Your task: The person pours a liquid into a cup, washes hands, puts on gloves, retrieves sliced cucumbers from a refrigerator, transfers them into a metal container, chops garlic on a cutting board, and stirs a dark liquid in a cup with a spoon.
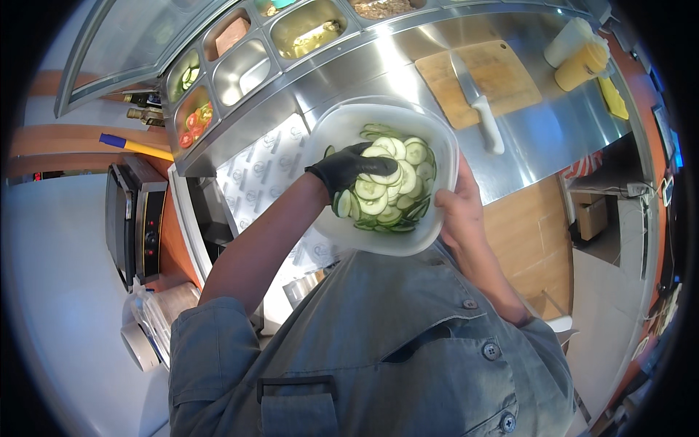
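Observation:
A white translucent plastic tub (pixel 336 125) is held in front of my body, with thin round cucumber slices (pixel 409 182) piled inside. My left hand (pixel 351 164), in a black glove, reaches into the tub. Its thumb lies over some slices and its other fingers are partly hidden among them, closed round a bunch. My bare right hand (pixel 460 205) grips the tub's right side, thumb on the rim and fingers partly out of sight behind the wall.
Beyond the tub runs a steel counter (pixel 364 62) with inset pans of tomato, cucumber and other fillings. A knife (pixel 477 102) rests across a wooden cutting board (pixel 502 76). Squeeze bottles (pixel 582 65) stand far right. Printed paper (pixel 266 167) covers the surface left of the tub.

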The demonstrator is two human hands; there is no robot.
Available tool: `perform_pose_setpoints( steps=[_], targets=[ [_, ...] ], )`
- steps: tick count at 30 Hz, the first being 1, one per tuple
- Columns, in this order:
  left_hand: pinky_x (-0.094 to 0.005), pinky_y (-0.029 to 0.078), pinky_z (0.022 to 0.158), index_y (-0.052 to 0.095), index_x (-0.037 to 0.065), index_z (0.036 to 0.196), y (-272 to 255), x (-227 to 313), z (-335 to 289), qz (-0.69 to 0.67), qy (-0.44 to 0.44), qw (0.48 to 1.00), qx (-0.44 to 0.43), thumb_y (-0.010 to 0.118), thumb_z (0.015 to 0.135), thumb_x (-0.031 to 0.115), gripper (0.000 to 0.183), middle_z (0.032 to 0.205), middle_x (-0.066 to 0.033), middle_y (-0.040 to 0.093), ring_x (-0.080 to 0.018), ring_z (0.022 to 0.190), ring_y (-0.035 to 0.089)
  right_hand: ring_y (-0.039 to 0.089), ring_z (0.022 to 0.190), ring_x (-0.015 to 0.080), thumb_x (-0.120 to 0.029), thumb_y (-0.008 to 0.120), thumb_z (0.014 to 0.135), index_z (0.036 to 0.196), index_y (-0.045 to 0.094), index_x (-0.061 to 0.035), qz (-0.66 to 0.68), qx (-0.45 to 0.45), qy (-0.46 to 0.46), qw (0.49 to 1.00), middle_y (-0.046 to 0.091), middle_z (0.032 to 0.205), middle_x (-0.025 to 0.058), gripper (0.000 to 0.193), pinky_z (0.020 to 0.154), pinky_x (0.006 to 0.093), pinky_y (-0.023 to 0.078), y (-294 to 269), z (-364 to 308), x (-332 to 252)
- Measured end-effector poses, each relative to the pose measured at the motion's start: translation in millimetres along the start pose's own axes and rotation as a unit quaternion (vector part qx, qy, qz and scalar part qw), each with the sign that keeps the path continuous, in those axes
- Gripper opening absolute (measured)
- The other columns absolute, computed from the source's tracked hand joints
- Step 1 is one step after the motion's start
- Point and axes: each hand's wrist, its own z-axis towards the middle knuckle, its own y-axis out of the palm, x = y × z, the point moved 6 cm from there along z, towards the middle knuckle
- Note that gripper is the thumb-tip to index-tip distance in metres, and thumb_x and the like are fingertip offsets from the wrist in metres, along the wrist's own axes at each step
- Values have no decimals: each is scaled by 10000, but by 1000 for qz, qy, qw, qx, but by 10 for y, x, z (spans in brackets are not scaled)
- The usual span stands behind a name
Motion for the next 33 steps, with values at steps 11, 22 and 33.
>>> perform_pose_setpoints(
  steps=[11,22,33],
  targets=[
    [-353,580,861,638,88,1282,-640,1213,-997,-330,214,918,-41,608,1013,269,326,1183,-50,713,-196,1028,695,500,1340,297,115,407,588,1536,344,-10,-21,30,32,999,492,1439,179,959,1120,374,428,24,-14,-26],
    [-540,570,627,676,108,975,-4813,3013,-1827,-372,523,663,385,711,877,235,165,917,-128,714,-343,771,698,590,1217,292,76,407,557,1486,407,-1,-55,52,14,997,566,1336,175,932,1029,350,500,70,64,-14],
    [-460,366,1125,615,95,1364,-5034,3033,-1766,444,116,567,684,294,945,687,794,1434,-228,534,-398,1349,495,571,1254,318,44,427,590,1486,407,-8,-75,61,33,995,554,1362,186,897,1068,395,481,146,89,-44]
  ],
)
